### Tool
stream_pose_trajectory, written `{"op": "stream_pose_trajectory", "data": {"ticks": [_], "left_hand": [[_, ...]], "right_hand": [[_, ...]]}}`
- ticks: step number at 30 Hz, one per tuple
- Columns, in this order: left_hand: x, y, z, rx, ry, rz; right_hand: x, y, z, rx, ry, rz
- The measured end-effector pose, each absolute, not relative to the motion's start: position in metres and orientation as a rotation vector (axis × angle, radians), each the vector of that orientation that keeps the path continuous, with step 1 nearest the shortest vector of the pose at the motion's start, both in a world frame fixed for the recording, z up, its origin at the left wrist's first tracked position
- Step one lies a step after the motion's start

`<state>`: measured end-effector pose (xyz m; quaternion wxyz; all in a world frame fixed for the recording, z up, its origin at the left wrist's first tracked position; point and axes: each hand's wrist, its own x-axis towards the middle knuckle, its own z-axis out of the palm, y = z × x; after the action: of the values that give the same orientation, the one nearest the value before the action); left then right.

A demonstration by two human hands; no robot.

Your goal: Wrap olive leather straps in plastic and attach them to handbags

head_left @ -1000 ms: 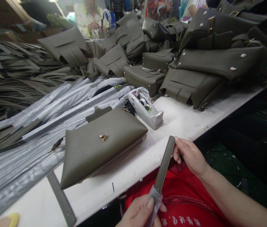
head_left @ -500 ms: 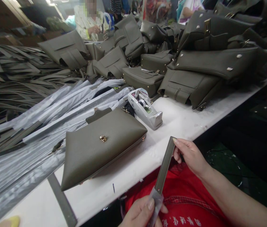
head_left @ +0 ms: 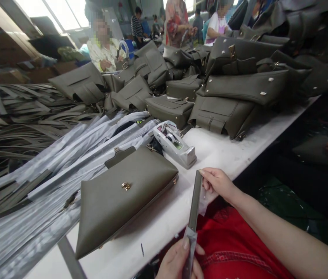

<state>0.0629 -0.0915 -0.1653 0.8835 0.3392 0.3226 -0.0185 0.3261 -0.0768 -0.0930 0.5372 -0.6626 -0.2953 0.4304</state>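
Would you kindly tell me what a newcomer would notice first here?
Nearest, the left hand and right hand hold an olive strap above the white table. An olive handbag with a gold clasp lies centre, beside a tape dispenser; more bags are heaped behind.

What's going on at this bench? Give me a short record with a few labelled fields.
Left hand: left hand grips the lower, plastic-sleeved end of an olive strap
Right hand: right hand pinches the strap's upper end
On table: white table carries an olive handbag and a tape dispenser
Left side: plastic-wrapped straps
Behind: piled handbags
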Motion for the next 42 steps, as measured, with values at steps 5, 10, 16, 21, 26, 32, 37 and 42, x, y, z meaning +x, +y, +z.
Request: {"op": "stream_pose_trajectory", "data": {"ticks": [5,10,16,21,26,32,37,42], "left_hand": [[0.059,-0.095,-0.172,0.681,0.695,-0.021],[0.057,-0.096,-0.177,0.673,0.655,-0.041],[0.058,-0.094,-0.171,0.625,0.593,-0.014],[0.058,-0.092,-0.168,0.606,0.593,-0.018],[0.060,-0.093,-0.165,0.602,0.624,-0.016],[0.060,-0.095,-0.157,0.610,0.638,-0.017],[0.059,-0.098,-0.158,0.606,0.638,0.002],[0.060,-0.100,-0.155,0.619,0.639,0.004]], "right_hand": [[0.327,-0.080,-0.095,-1.590,-0.721,1.027],[0.329,-0.083,-0.097,-1.592,-0.719,1.053],[0.331,-0.081,-0.097,-1.589,-0.719,1.072],[0.331,-0.081,-0.094,-1.592,-0.714,1.074],[0.330,-0.082,-0.093,-1.590,-0.710,1.081],[0.331,-0.084,-0.096,-1.580,-0.716,1.086],[0.331,-0.085,-0.096,-1.570,-0.718,1.086],[0.331,-0.085,-0.095,-1.550,-0.709,1.088]]}}
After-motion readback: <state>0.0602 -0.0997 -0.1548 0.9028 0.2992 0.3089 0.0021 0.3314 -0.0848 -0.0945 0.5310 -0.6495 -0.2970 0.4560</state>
